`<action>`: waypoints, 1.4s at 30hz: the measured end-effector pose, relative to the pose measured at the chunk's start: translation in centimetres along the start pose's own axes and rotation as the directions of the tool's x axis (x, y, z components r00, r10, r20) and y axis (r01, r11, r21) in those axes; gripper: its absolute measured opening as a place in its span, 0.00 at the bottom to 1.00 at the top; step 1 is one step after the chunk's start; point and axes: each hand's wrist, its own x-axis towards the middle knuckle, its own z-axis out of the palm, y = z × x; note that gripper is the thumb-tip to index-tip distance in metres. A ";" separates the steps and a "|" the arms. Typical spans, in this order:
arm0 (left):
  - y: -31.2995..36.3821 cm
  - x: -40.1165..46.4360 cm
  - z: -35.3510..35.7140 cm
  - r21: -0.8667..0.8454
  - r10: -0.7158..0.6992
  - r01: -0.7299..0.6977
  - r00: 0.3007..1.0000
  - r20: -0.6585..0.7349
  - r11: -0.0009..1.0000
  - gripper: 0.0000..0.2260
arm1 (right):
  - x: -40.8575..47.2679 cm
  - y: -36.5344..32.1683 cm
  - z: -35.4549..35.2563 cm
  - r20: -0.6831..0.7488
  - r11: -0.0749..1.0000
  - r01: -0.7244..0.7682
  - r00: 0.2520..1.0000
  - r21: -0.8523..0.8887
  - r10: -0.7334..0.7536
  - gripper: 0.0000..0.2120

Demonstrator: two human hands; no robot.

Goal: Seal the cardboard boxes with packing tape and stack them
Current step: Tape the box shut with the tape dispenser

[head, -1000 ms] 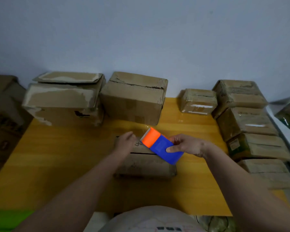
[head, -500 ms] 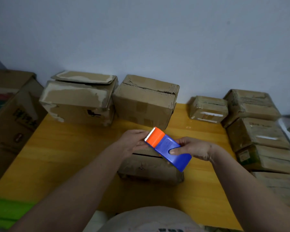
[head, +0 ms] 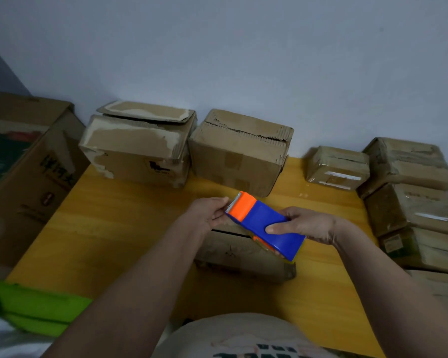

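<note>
Two hands: both yours, mid-frame above a small cardboard box [head: 241, 251] on the yellow counter [head: 109, 228].
Right hand [head: 308, 224]: grip curled round the blue tape dispenser [head: 267, 224].
Left hand [head: 208, 213]: fingers at its orange toothed end; whether they pinch tape, you cannot tell.
Sealed boxes [head: 411, 192]: stacked, right edge.

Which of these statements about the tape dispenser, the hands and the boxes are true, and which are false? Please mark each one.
1. The right hand holds the tape dispenser. True.
2. The dispenser is green and yellow. False: it is blue and orange.
3. The left hand is at the dispenser's toothed end. True.
4. The small box under the hands stands on another box. False: it lies on the yellow table.
</note>
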 end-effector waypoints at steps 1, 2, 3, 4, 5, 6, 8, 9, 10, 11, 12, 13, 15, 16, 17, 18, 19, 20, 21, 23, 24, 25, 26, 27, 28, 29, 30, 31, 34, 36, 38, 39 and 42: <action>0.0 0.4 -0.7 -0.015 0.013 -0.013 1.000 -0.024 1.000 0.04 | -0.1 0.0 -0.1 0.003 1.000 -0.012 1.000 -0.028 0.012 0.19; 0.2 0.6 -1.5 -0.016 0.025 -0.026 0.999 -0.047 1.000 0.03 | -0.1 0.0 -0.1 0.002 0.997 -0.031 1.000 -0.064 0.031 0.20; 0.2 0.9 -2.2 -0.002 0.035 -0.035 0.997 -0.063 0.999 0.01 | 0.0 0.0 -0.2 0.004 0.994 -0.051 0.999 -0.101 0.052 0.21; 0.1 1.0 -2.8 0.016 0.044 -0.043 0.997 -0.069 0.999 0.01 | 0.0 -0.1 -0.3 0.002 0.990 -0.068 0.998 -0.121 0.069 0.21; -0.2 1.1 -3.2 0.030 0.052 -0.050 0.996 -0.068 0.998 0.02 | 0.1 -0.3 -0.2 -0.005 0.988 -0.080 0.997 -0.130 0.080 0.19; -0.4 1.2 -3.5 0.032 0.063 -0.061 0.996 -0.064 0.998 0.03 | 0.2 -0.5 -0.2 -0.016 0.986 -0.091 0.996 -0.141 0.090 0.16; -1.0 1.4 -3.8 0.030 0.097 -0.096 0.994 -0.045 0.995 0.04 | 0.5 -0.9 0.0 -0.046 0.980 -0.117 0.993 -0.163 0.111 0.15; -1.3 1.5 -4.0 0.036 0.116 -0.115 0.992 -0.042 0.993 0.04 | 0.9 -1.0 0.2 -0.066 0.977 -0.132 0.990 -0.166 0.122 0.15; -1.4 1.5 -4.1 0.049 0.131 -0.129 0.990 -0.049 0.990 0.04 | 1.1 -1.2 0.4 -0.071 0.977 -0.139 0.989 -0.160 0.129 0.16; -1.6 1.6 -4.3 0.070 0.145 -0.140 0.987 -0.072 0.988 0.03 | 1.6 -1.2 0.6 -0.065 0.978 -0.139 0.989 -0.152 0.131 0.18; -1.8 1.6 -4.4 0.086 0.158 -0.149 0.982 -0.106 0.985 0.03 | 1.9 -1.3 0.8 -0.062 0.978 -0.149 0.988 -0.146 0.141 0.21; -2.1 1.7 -4.6 0.102 0.173 -0.159 0.973 -0.151 0.982 0.04 | 2.3 -1.3 0.9 -0.064 0.975 -0.166 0.985 -0.145 0.158 0.23; -2.8 2.0 -4.8 0.111 0.197 -0.174 0.949 -0.246 0.978 0.04 | 3.0 -1.7 1.5 -0.076 0.969 -0.189 0.981 -0.158 0.179 0.20; -3.3 2.2 -5.0 0.098 0.198 -0.177 0.937 -0.287 0.979 0.03 | 3.3 -1.9 1.8 -0.084 0.965 -0.201 0.978 -0.169 0.189 0.19; -3.7 2.2 -5.1 0.080 0.189 -0.173 0.929 -0.318 0.982 0.04 | 3.7 -2.0 1.9 -0.092 0.958 -0.214 0.975 -0.192 0.200 0.20; -4.1 2.3 -5.2 0.068 0.178 -0.165 0.921 -0.347 0.984 0.05 | 4.1 -2.2 2.1 -0.101 0.946 -0.227 0.973 -0.230 0.209 0.23; -4.5 2.4 -5.4 0.071 0.172 -0.157 0.915 -0.365 0.985 0.05 | 4.6 -2.3 2.2 -0.109 0.929 -0.243 0.969 -0.279 0.221 0.27; -4.9 2.6 -5.5 0.077 0.177 -0.160 0.909 -0.376 0.984 0.04 | 5.0 -2.6 2.3 -0.110 0.913 -0.253 0.967 -0.320 0.229 0.31; -5.3 2.7 -5.6 0.080 0.190 -0.172 0.902 -0.387 0.982 0.03 | 5.4 -2.8 2.5 -0.107 0.899 -0.262 0.965 -0.352 0.239 0.35; -5.6 3.0 -5.7 0.093 0.216 -0.195 0.882 -0.419 0.976 0.02 | 6.3 -3.0 2.6 -0.116 0.871 -0.275 0.961 -0.408 0.249 0.33; -5.8 3.2 -5.8 0.098 0.217 -0.194 0.874 -0.435 0.976 0.02 | 6.9 -3.1 2.7 -0.133 0.854 -0.284 0.959 -0.436 0.251 0.30; -5.9 3.5 -6.0 0.097 0.216 -0.193 0.870 -0.444 0.976 0.03 | 7.3 -3.2 2.7 -0.153 0.837 -0.299 0.954 -0.459 0.257 0.28; -6.0 3.7 -6.2 0.088 0.209 -0.190 0.868 -0.451 0.978 0.03 | 7.8 -3.2 2.8 -0.170 0.823 -0.310 0.951 -0.476 0.260 0.26; -6.0 3.8 -6.3 0.078 0.198 -0.183 0.867 -0.457 0.980 0.04 | 8.2 -3.4 2.9 -0.179 0.809 -0.322 0.947 -0.491 0.268 0.25; -6.1 4.1 -6.5 0.071 0.188 -0.175 0.865 -0.465 0.982 0.05 | 8.5 -3.5 3.1 -0.183 0.798 -0.329 0.944 -0.505 0.274 0.24; -6.2 4.4 -6.7 0.068 0.180 -0.168 0.863 -0.472 0.983 0.05 | 8.9 -3.6 3.2 -0.185 0.788 -0.336 0.942 -0.516 0.280 0.24; -6.3 4.7 -6.9 0.069 0.179 -0.167 0.859 -0.479 0.984 0.04 | 9.2 -3.6 3.2 -0.185 0.784 -0.336 0.942 -0.522 0.280 0.23; -6.4 4.9 -7.1 0.072 0.179 -0.165 0.855 -0.486 0.984 0.04 | 9.5 -3.7 3.3 -0.188 0.783 -0.336 0.942 -0.524 0.279 0.22; -6.7 5.4 -7.4 0.089 0.191 -0.169 0.842 -0.505 0.982 0.04 | 10.3 -4.1 3.4 -0.200 0.768 -0.346 0.938 -0.539 0.282 0.21; -7.0 5.7 -7.5 0.091 0.182 -0.158 0.842 -0.508 0.983 0.05 | 10.9 -4.3 3.5 -0.215 0.744 -0.371 0.928 -0.556 0.303 0.25; -7.2 5.9 -7.4 0.092 0.163 -0.135 0.845 -0.510 0.987 0.05 | 11.5 -4.4 3.6 -0.238 0.722 -0.396 0.918 -0.567 0.317 0.27; -7.3 6.0 -7.4 0.091 0.156 -0.127 0.846 -0.510 0.988 0.05 | 11.6 -4.5 3.6 -0.246 0.713 -0.406 0.914 -0.571 0.324 0.27; -7.6 6.5 -7.6 0.102 0.123 -0.082 0.851 -0.511 0.991 0.05 | 12.1 -4.5 3.8 -0.263 0.699 -0.422 0.907 -0.578 0.330 0.28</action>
